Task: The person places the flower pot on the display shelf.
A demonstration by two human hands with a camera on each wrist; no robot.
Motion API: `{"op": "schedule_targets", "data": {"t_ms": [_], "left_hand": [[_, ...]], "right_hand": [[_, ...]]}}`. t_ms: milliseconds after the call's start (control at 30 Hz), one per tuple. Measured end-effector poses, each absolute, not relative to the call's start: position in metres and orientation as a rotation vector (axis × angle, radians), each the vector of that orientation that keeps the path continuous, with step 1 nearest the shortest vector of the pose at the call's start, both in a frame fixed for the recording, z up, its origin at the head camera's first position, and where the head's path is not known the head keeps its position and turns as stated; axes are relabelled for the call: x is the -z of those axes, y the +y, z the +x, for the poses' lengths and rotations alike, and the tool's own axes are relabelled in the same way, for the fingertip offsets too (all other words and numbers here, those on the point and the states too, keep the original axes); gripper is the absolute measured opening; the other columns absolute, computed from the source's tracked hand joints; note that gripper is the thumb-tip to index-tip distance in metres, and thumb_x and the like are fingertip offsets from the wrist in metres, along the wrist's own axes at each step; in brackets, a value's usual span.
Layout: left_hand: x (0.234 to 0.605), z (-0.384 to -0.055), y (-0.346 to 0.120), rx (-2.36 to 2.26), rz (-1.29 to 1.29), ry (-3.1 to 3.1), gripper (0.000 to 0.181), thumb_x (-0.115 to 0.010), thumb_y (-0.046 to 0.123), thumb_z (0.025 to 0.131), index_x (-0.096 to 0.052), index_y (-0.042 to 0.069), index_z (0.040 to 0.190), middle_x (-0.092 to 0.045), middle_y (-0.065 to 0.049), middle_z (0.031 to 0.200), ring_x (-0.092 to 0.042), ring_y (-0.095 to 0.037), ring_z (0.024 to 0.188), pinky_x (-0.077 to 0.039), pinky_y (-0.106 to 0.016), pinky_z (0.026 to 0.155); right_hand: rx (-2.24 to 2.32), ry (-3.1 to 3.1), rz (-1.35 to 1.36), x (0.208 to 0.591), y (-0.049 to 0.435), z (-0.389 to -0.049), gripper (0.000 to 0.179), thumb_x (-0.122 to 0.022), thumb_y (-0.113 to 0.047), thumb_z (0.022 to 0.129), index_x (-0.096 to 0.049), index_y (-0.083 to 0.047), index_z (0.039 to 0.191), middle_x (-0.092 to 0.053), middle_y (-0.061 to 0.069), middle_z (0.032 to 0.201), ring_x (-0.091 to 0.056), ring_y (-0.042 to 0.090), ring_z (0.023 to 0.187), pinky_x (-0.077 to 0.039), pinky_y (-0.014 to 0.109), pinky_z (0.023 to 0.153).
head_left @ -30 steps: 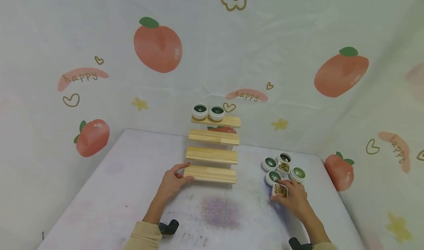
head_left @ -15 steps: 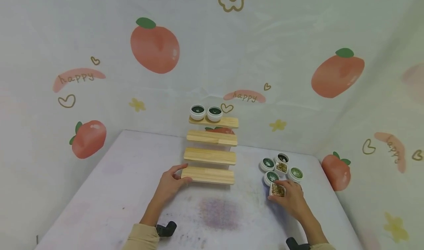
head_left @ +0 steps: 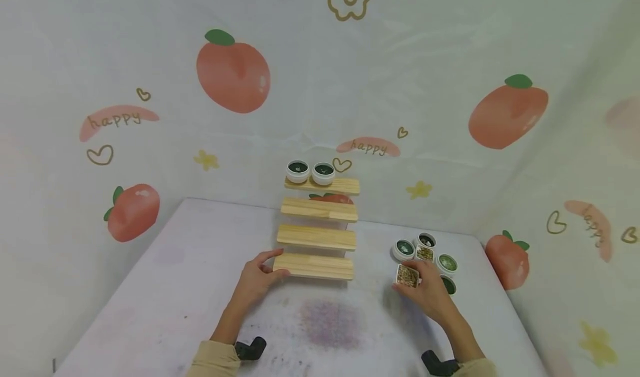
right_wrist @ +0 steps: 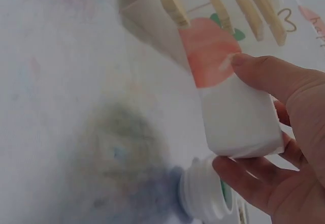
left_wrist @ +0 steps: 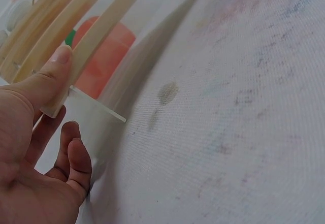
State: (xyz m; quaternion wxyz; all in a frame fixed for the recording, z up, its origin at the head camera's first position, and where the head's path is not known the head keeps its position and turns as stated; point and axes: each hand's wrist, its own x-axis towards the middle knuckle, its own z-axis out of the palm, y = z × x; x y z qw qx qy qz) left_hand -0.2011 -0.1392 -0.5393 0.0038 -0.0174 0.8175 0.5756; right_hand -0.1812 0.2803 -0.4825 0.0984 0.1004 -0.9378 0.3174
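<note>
The left hand (head_left: pixel 256 280) pinches the left end of the bottom shelf (head_left: pixel 313 266) of the rack, thumb and index finger on the wood, its other fingers loosely bent in the left wrist view. The right hand (head_left: pixel 432 291) grips a square white tub (head_left: pixel 407 276) between thumb and fingers, its brown flaky filling facing up toward the head camera (the right wrist view shows mostly its plain white side). The tub is to the right of the rack, well apart from it, and just beside a cluster on the table (head_left: pixel 327 324): a dark-green jar (head_left: pixel 403 249), a black-topped jar (head_left: pixel 426 240), a second tub (head_left: pixel 425 254), a light-green jar (head_left: pixel 447 263), and another round pot (head_left: pixel 449 285) partly behind the right hand. Two white jars (head_left: pixel 323 174) sit side by side on the top shelf (head_left: pixel 345 186), toward its left end.
</note>
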Motion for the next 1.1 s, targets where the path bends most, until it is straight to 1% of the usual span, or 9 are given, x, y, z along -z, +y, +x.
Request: {"op": "schedule_targets", "data": {"t_ms": [133, 300, 467, 533, 633, 733, 833, 1000, 1100], "left_hand": [[0.541, -0.201, -0.140, -1.793, -0.048, 2.578, 0.063, -0.088, 0.037, 0.078, -0.066, 0.027, 0.137, -0.054, 0.001, 0.060, -0.039, -0.008, 0.051, -0.036, -0.024, 0.050], [0.542, -0.199, -0.142, -1.786, -0.046, 2.587, 0.063, -0.089, 0.036, 0.078, -0.066, 0.028, 0.136, -0.054, 0.001, 0.059, -0.039, -0.008, 0.052, -0.036, -0.023, 0.050], [0.542, -0.200, -0.141, -1.788, -0.029, 2.567, 0.063, -0.088, 0.036, 0.079, -0.065, 0.027, 0.137, -0.051, 0.003, 0.057, -0.037, -0.007, 0.050, -0.035, -0.022, 0.050], [0.541, -0.201, -0.141, -1.788, -0.021, 2.570, 0.063, -0.088, 0.037, 0.079, -0.065, 0.028, 0.137, -0.049, 0.003, 0.057, -0.036, -0.007, 0.050, -0.035, -0.022, 0.050], [0.540, -0.202, -0.141, -1.789, -0.026, 2.584, 0.062, -0.087, 0.038, 0.079, -0.066, 0.029, 0.136, -0.049, 0.003, 0.058, -0.037, -0.008, 0.051, -0.035, -0.023, 0.051], [0.539, -0.202, -0.140, -1.797, -0.033, 2.585, 0.062, -0.088, 0.036, 0.079, -0.066, 0.027, 0.136, -0.054, 0.002, 0.060, -0.040, -0.008, 0.052, -0.036, -0.023, 0.051], [0.540, -0.202, -0.138, -1.796, -0.027, 2.569, 0.063, -0.088, 0.035, 0.079, -0.066, 0.025, 0.137, -0.054, 0.001, 0.060, -0.039, -0.008, 0.051, -0.036, -0.024, 0.050], [0.541, -0.203, -0.139, -1.779, -0.036, 2.578, 0.064, -0.088, 0.039, 0.078, -0.066, 0.029, 0.137, -0.055, 0.001, 0.062, -0.041, -0.009, 0.053, -0.037, -0.024, 0.051], [0.541, -0.203, -0.141, -1.780, -0.033, 2.580, 0.063, -0.088, 0.038, 0.078, -0.065, 0.029, 0.137, -0.055, 0.000, 0.061, -0.040, -0.009, 0.052, -0.037, -0.024, 0.051]], "right_hand": [[-0.943, -2.751, 0.304, 0.482, 0.267, -0.190, 0.056, -0.088, -0.026, 0.080, -0.065, -0.007, 0.128, -0.060, 0.013, 0.120, -0.058, 0.024, 0.106, -0.048, 0.036, 0.085], [-1.044, -2.712, 0.298, 0.472, 0.248, -0.202, 0.060, -0.088, -0.029, 0.081, -0.064, -0.008, 0.132, -0.061, 0.014, 0.121, -0.056, 0.017, 0.094, -0.048, 0.025, 0.074], [-1.258, -2.645, 0.241, 0.455, 0.231, -0.215, 0.071, -0.087, -0.025, 0.082, -0.054, -0.002, 0.141, -0.064, 0.017, 0.116, -0.058, 0.010, 0.085, -0.051, 0.020, 0.067], [-1.344, -2.624, 0.191, 0.447, 0.225, -0.221, 0.074, -0.087, -0.025, 0.083, -0.051, -0.003, 0.143, -0.065, 0.017, 0.114, -0.061, 0.009, 0.084, -0.052, 0.020, 0.067], [-1.421, -2.597, 0.126, 0.435, 0.215, -0.231, 0.075, -0.087, -0.028, 0.083, -0.050, -0.006, 0.145, -0.065, 0.017, 0.115, -0.064, 0.011, 0.087, -0.053, 0.019, 0.068], [-1.438, -2.592, 0.114, 0.426, 0.209, -0.239, 0.077, -0.086, -0.030, 0.084, -0.049, -0.008, 0.148, -0.064, 0.016, 0.118, -0.064, 0.016, 0.092, -0.053, 0.019, 0.070], [-1.452, -2.593, 0.130, 0.416, 0.205, -0.245, 0.077, -0.085, -0.031, 0.085, -0.048, -0.012, 0.149, -0.063, 0.015, 0.119, -0.062, 0.019, 0.092, -0.052, 0.020, 0.070], [-1.463, -2.578, 0.193, 0.398, 0.193, -0.256, 0.076, -0.083, -0.028, 0.088, -0.046, -0.015, 0.153, -0.061, 0.015, 0.123, -0.060, 0.020, 0.096, -0.050, 0.021, 0.074], [-1.439, -2.576, 0.195, 0.391, 0.185, -0.265, 0.078, -0.081, -0.029, 0.089, -0.043, -0.013, 0.155, -0.060, 0.017, 0.129, -0.060, 0.025, 0.102, -0.050, 0.024, 0.078]]}}
